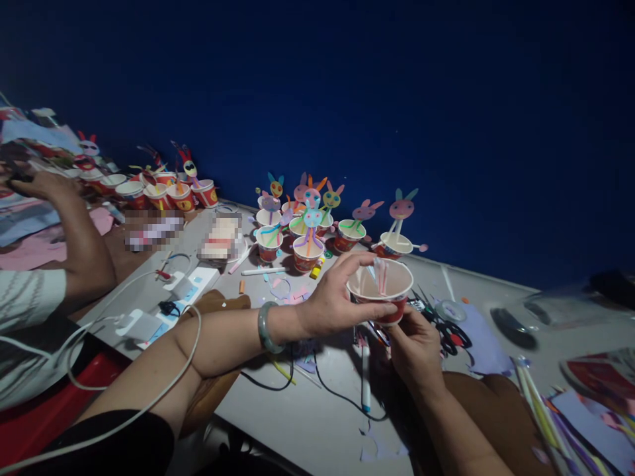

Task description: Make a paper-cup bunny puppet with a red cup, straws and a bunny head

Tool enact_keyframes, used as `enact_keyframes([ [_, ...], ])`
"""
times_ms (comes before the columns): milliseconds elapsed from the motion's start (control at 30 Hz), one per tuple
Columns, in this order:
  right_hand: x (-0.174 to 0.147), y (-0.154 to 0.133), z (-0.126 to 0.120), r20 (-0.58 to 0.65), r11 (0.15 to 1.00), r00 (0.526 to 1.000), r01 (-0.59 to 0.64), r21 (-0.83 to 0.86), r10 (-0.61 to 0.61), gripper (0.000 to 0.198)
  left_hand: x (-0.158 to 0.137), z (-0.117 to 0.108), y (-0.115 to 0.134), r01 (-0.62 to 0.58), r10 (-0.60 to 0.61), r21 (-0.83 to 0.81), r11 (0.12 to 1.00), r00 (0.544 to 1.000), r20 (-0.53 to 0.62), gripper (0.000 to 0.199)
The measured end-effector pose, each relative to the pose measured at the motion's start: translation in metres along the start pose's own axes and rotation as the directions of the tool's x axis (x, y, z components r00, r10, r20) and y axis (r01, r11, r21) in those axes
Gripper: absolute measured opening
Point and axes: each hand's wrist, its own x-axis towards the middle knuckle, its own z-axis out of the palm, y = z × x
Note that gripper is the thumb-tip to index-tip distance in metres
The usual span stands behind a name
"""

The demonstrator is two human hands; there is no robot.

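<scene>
My left hand [330,301] grips a red-and-white paper cup [394,312] by its side, thumb across the front and fingers behind the rim. The cup is tilted, its open mouth towards me, and pale strips [381,276] stand up inside. Below it, my right hand [417,347] is closed against the cup's lower right side; some fingertips are hidden behind the cup. On the table under the hands lies a white marker with a blue end [366,377]. Black-handled scissors [452,337] lie just right of my right hand.
Several paper cups with rabbit-faced figures [308,248] stand along the blue wall. A power strip [196,284] with cables lies left, one white cable crossing my left forearm. Tape [450,311], purple paper [483,344] and coloured strips [550,410] are right. Another person's arm [82,231] is far left.
</scene>
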Motion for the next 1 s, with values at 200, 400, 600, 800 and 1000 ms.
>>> enact_keyframes([
  [200,0.001,-0.004,0.000,-0.050,0.999,0.999,0.010,-0.030,-0.012,0.029,0.004,-0.002,-0.004,-0.113,0.119,0.066,0.991,0.989,-0.093,0.070],
  [400,0.000,-0.012,0.004,-0.089,0.999,0.996,-0.019,0.041,0.023,0.029,0.009,-0.010,0.005,-0.257,0.302,0.283,0.924,0.945,-0.126,0.052],
  [600,0.002,-0.016,0.007,-0.083,0.999,0.996,-0.021,0.047,0.025,0.028,0.016,-0.017,0.010,-0.280,0.237,0.299,0.912,0.956,0.174,0.018],
  [800,0.002,-0.008,0.003,-0.080,1.000,0.997,0.005,0.007,-0.005,0.027,0.022,-0.025,0.015,-0.257,0.138,0.353,0.900,0.934,0.328,0.021],
  [1000,0.002,-0.008,0.003,-0.083,1.000,0.997,0.003,-0.009,-0.004,0.029,0.023,-0.031,0.021,-0.178,0.002,0.395,0.901,0.914,0.406,0.021],
])
